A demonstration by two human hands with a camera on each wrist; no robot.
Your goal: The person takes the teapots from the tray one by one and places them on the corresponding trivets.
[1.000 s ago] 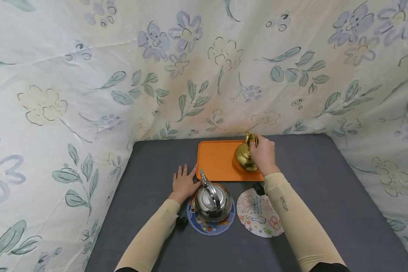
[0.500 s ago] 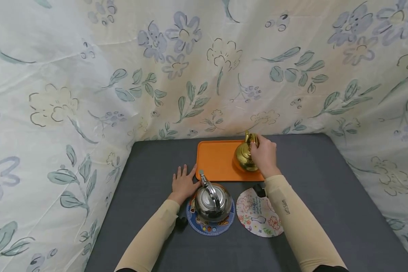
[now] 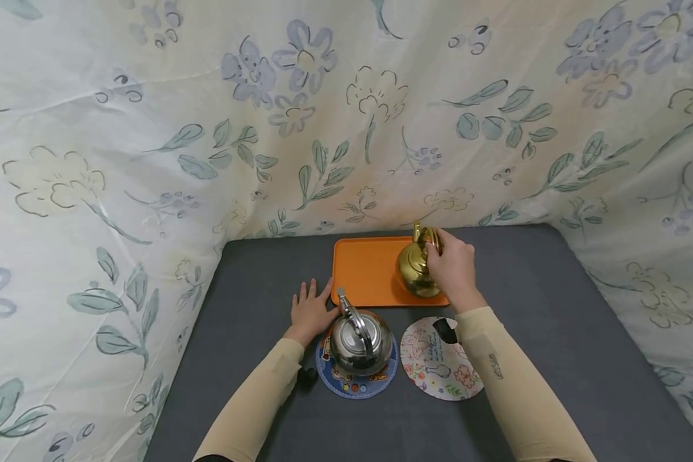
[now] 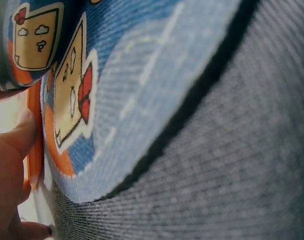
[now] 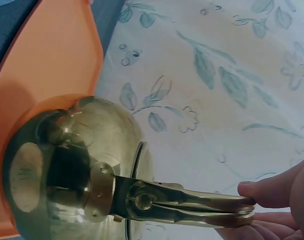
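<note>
In the head view, my right hand (image 3: 453, 266) grips the handle of a gold-coloured kettle (image 3: 414, 269) at the right end of an orange tray (image 3: 364, 273). The right wrist view shows thumb and fingers pinching the gold handle (image 5: 191, 200); whether the kettle's base touches the tray I cannot tell. My left hand (image 3: 312, 314) lies with fingers spread at the tray's near left corner, its thumb by the tray edge. Just right of that hand, a silver kettle (image 3: 359, 346) stands upright on a round blue cartoon mat (image 3: 346, 386), its spout toward the tray.
A round white floral mat (image 3: 439, 366) lies right of the blue one, partly under the right forearm in view. Dark grey cloth (image 3: 543, 308) covers the table. A flower-printed curtain (image 3: 323, 128) rises behind the tray and along both sides.
My right hand and forearm have shifted slightly rightward, and the gold kettle has moved a little with them. The left hand, tray, silver kettle and mats stay put.
</note>
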